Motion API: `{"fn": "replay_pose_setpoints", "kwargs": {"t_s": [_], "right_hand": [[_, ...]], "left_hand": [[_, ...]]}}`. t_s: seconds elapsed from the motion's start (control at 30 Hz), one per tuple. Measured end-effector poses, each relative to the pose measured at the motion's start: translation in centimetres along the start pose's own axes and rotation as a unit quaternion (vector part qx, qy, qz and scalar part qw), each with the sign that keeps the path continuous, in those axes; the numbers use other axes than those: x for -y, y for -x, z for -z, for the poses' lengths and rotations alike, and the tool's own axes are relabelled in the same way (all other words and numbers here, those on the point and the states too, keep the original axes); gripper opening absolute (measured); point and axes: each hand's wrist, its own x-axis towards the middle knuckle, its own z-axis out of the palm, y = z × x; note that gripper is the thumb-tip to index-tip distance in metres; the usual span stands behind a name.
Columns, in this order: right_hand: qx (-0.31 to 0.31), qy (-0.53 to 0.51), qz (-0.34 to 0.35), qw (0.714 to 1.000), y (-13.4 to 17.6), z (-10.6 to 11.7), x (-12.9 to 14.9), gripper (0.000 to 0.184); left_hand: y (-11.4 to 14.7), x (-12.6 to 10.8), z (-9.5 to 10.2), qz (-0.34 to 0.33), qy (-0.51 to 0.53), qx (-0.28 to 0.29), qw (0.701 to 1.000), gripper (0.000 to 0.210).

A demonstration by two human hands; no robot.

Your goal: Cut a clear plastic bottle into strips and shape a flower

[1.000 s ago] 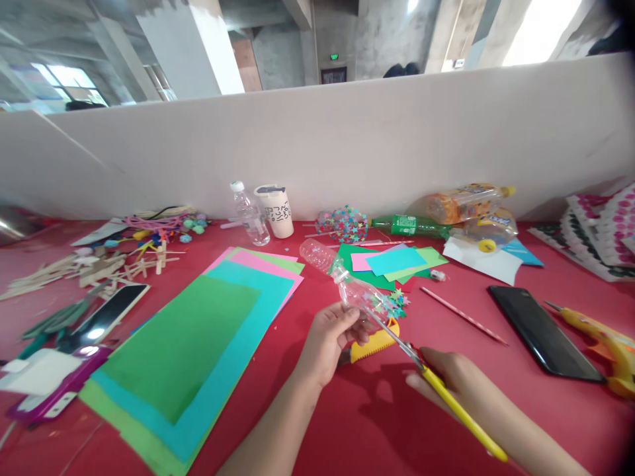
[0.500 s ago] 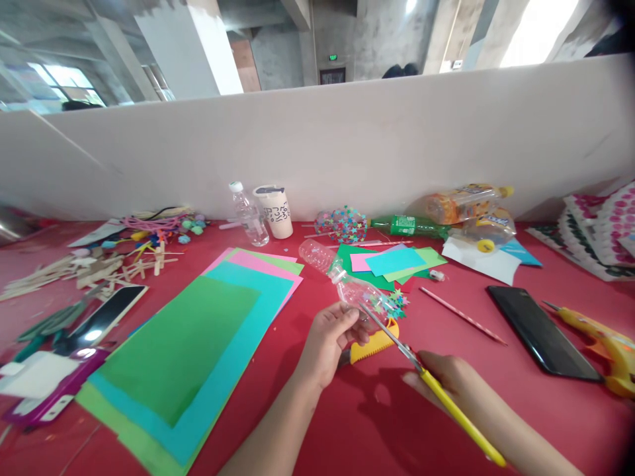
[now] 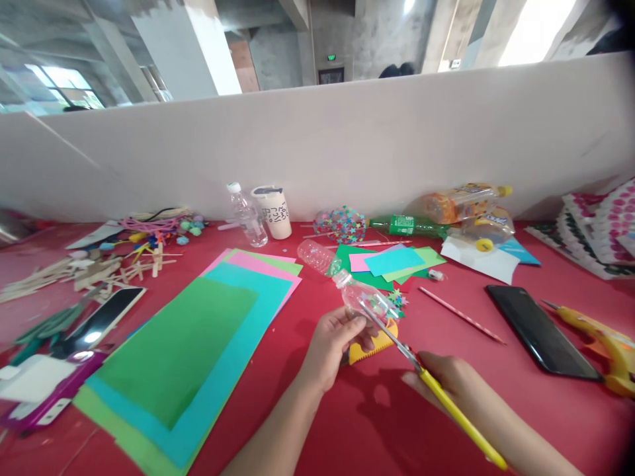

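My left hand point(image 3: 331, 345) pinches the cut edge of a clear plastic bottle top point(image 3: 358, 292), whose neck points up and to the left. In my right hand point(image 3: 452, 378) is a pair of scissors point(image 3: 459, 420) with long yellow handles. The scissor blades lie against the rim of the bottle top, close to my left fingertips; whether the plastic is between them I cannot tell. Beneath my left fingers lies a yellow tool with a toothed edge point(image 3: 373, 348), partly covered. Star-shaped sequins point(image 3: 398, 299) show just beyond the bottle top. Another clear ridged bottle piece point(image 3: 317, 255) lies behind its neck.
Coloured paper sheets point(image 3: 183, 344) cover the left, near a phone point(image 3: 112, 317) and wooden sticks point(image 3: 40, 277). A water bottle point(image 3: 247, 215) and cup point(image 3: 274, 213) stand by the white partition point(image 3: 322, 145). To the right are a black phone point(image 3: 540, 334) and yellow glue gun point(image 3: 608, 354).
My left hand and the bottle top have shifted slightly right and down, and the bottle top has turned a little. The scissors stay nearly in place.
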Motion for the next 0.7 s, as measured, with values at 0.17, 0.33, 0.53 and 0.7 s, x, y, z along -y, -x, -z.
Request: {"fn": "replay_pose_setpoints", "kwargs": {"t_s": [0.17, 0.33, 0.53, 0.7], "right_hand": [[-0.007, -0.009, 0.005, 1.0, 0.04, -0.23, 0.24, 0.047], [-0.013, -0.017, 0.011, 1.0, 0.28, -0.04, 0.33, 0.048], [-0.019, -0.016, 0.004, 1.0, -0.13, -0.13, -0.28, 0.048], [-0.03, -0.021, -0.001, 0.999, -0.02, -0.26, 0.11, 0.046]], "left_hand": [[0.09, -0.14, -0.22, 0.003, -0.003, -0.002, 1.0, 0.015], [0.14, 0.01, -0.52, 0.015, -0.013, 0.002, 1.0, 0.016], [0.11, 0.16, -0.56, 0.016, -0.024, -0.004, 1.0, 0.017], [0.1, 0.1, -0.48, 0.014, -0.028, -0.005, 0.999, 0.017]]}}
